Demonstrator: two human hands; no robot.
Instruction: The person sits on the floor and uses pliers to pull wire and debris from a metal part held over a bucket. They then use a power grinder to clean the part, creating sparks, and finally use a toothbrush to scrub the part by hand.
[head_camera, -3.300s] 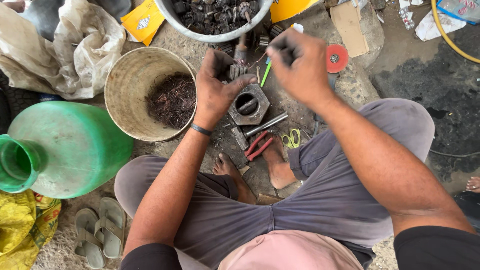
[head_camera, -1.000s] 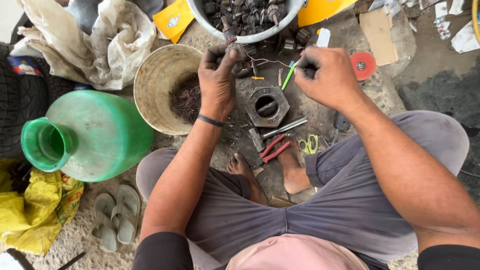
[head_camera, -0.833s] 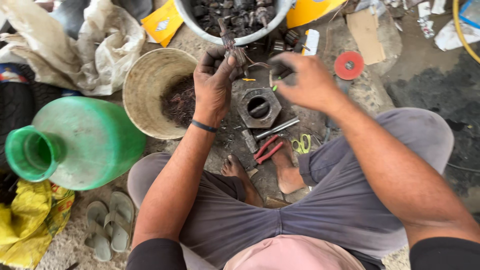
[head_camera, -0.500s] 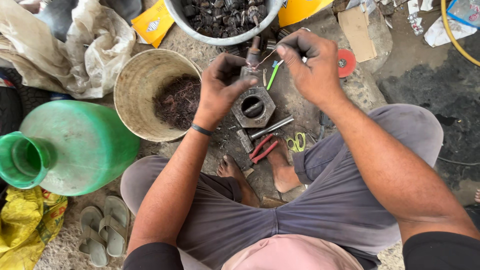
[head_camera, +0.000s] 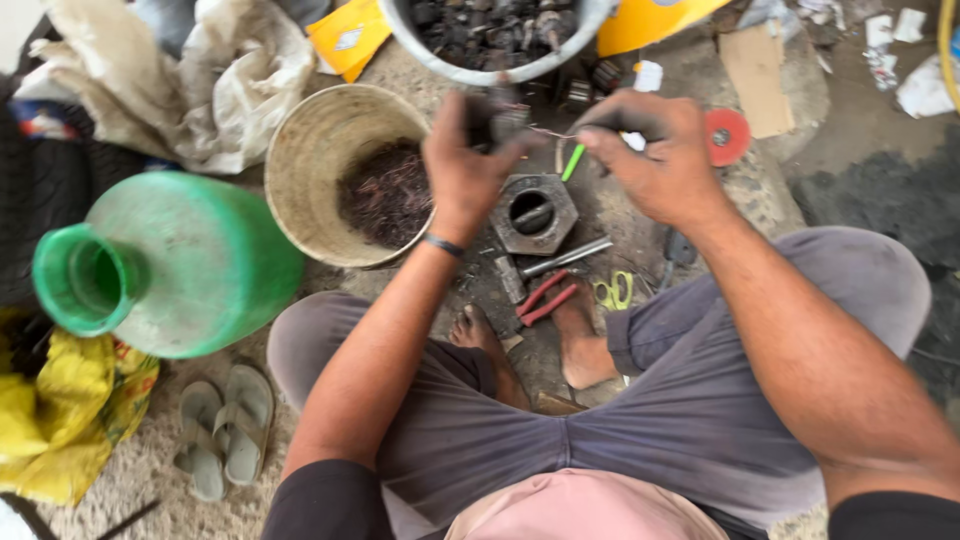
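Observation:
My left hand (head_camera: 466, 158) grips a small dark metal part (head_camera: 497, 120) above a big hexagonal steel nut (head_camera: 533, 213) on the ground. My right hand (head_camera: 655, 150) pinches a thin copper-coloured wire (head_camera: 553, 133) that runs to that part, with a green-handled tool (head_camera: 572, 162) poking out below the fingers. Both hands are grimy and a little blurred. A tan bucket (head_camera: 300, 150) holding a tangle of dark wire (head_camera: 385, 195) sits just left of my left hand.
A metal basin (head_camera: 440, 62) of dark scrap parts stands at the top. Red-handled pliers (head_camera: 545, 297), a steel rod (head_camera: 566, 257) and yellow scissors (head_camera: 613, 291) lie by my bare feet. A green jug (head_camera: 175, 262), sandals (head_camera: 222, 428), a red disc (head_camera: 727, 136), sacks and a yellow bag surround me.
My hands have stayed together over the hexagonal nut, working the small part and wire; the view has swayed slightly and my right hand has pulled a little rightward.

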